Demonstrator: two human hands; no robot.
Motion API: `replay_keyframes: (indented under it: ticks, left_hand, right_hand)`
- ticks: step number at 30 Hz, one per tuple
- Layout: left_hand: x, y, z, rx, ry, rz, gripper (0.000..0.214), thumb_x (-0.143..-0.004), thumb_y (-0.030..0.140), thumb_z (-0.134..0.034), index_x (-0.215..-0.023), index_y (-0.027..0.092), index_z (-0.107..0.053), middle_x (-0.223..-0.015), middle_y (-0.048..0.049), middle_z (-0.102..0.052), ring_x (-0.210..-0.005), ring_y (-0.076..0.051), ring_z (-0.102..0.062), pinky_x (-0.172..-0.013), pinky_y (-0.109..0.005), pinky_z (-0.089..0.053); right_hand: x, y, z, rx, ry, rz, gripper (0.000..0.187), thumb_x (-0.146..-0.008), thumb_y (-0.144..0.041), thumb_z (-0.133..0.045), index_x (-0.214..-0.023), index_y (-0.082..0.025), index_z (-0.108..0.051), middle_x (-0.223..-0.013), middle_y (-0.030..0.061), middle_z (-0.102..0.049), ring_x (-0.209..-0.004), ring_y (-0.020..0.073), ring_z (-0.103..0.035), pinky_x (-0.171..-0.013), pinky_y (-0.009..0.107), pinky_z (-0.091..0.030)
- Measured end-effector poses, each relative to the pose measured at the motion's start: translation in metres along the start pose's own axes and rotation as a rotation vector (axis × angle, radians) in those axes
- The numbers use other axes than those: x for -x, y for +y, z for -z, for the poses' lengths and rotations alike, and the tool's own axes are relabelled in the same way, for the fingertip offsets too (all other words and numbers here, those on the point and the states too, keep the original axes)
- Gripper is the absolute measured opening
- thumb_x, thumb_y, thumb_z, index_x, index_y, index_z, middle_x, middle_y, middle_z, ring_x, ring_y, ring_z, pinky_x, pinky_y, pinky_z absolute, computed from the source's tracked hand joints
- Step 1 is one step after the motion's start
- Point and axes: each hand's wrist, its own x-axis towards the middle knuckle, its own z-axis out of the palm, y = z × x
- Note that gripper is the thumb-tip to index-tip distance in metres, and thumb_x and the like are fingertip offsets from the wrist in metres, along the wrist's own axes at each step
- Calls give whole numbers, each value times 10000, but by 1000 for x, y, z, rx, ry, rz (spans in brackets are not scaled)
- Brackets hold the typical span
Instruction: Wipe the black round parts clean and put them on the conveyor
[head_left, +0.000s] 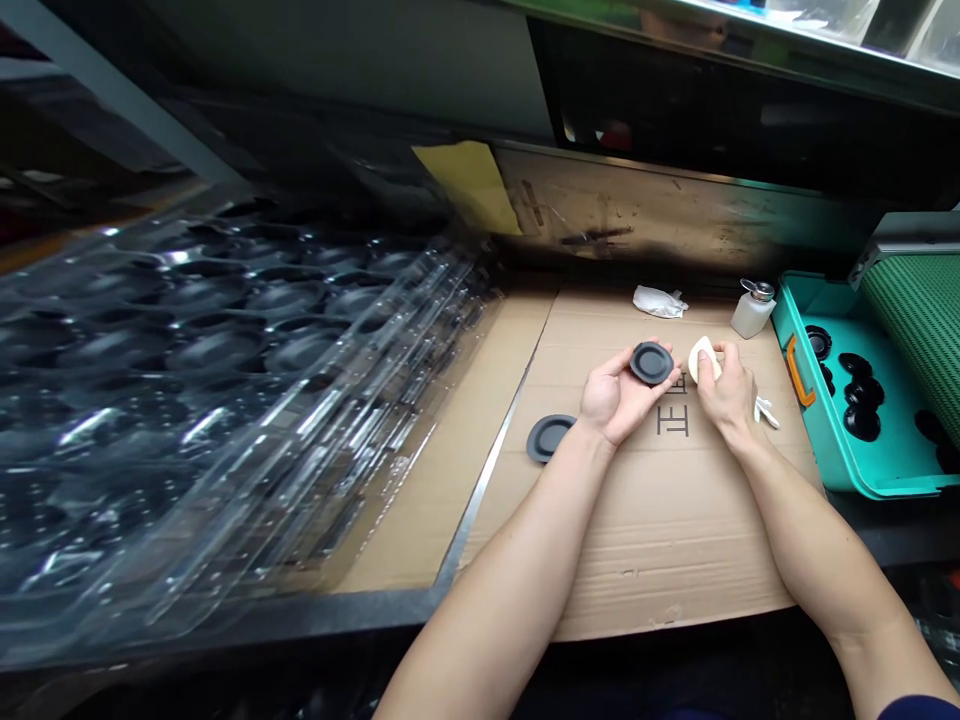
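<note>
The person stands at a work bench, and I can see both bare forearms reaching forward over a flattened cardboard sheet (675, 560). The left hand (615, 395) is turned with the palm up, and the fingers are a little curved, so it is holding a black round disc (651, 363) that seems to be made of rubber. This disc lies flat on the palm, near the fingers. The right hand (724, 390) is closed in a narrow grip around a white cloth (703, 360), and the cloth is just beside the disc, or maybe touching its edge; from here I cannot tell which. A second black disc (549, 437) lies on the cardboard, near the left wrist. Dark printed characters (673, 412) are on the cardboard under the hands. Farther back there are a crumpled white wipe (658, 301) and a plastic pump bottle (753, 309). To the right is a teal plastic tray (795, 330) with an orange handle (800, 385), and more black discs (862, 393) are lying inside it. On the left side, clear plastic trays (210, 350) with round pockets are stacked, and they reach to the cardboard
</note>
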Motion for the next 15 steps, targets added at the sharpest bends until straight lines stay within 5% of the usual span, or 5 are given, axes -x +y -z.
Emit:
replay_keyframes:
  ticks: [7, 11, 15]
  left_hand:
    - [-2, 1, -2, 71, 39, 30, 647, -992, 688, -483, -1065, 82, -698, -1009, -166, -723, -955, -237, -750, -779, -293, -662]
    - [0, 1, -4, 83, 49, 46, 716, -989, 720, -424, -1095, 68, -700, -949, -152, -719, -765, -171, -730, -652, -230, -639]
    - [2, 2, -7, 99, 63, 61, 700, -1015, 698, -378, -1063, 73, -691, -937, -148, -711, -732, -153, -718, -613, -208, -624]
  right_hand:
    - [4, -1, -2, 141, -108, 123, 400, -1027, -508, -447, -1285, -245, -603, -990, 94, -767, -851, 283, -694, -750, 321, -432]
    - [8, -6, -4, 160, -205, 226, 366, -1026, -539, -457, -1165, -265, -656, -989, 71, -765, -878, 270, -683, -750, 321, -422]
    - [2, -3, 17, 292, -95, 307, 341, -1036, -456, -455, -1116, -216, -683, -1169, 139, -735, -1090, 318, -636, -912, 411, -436]
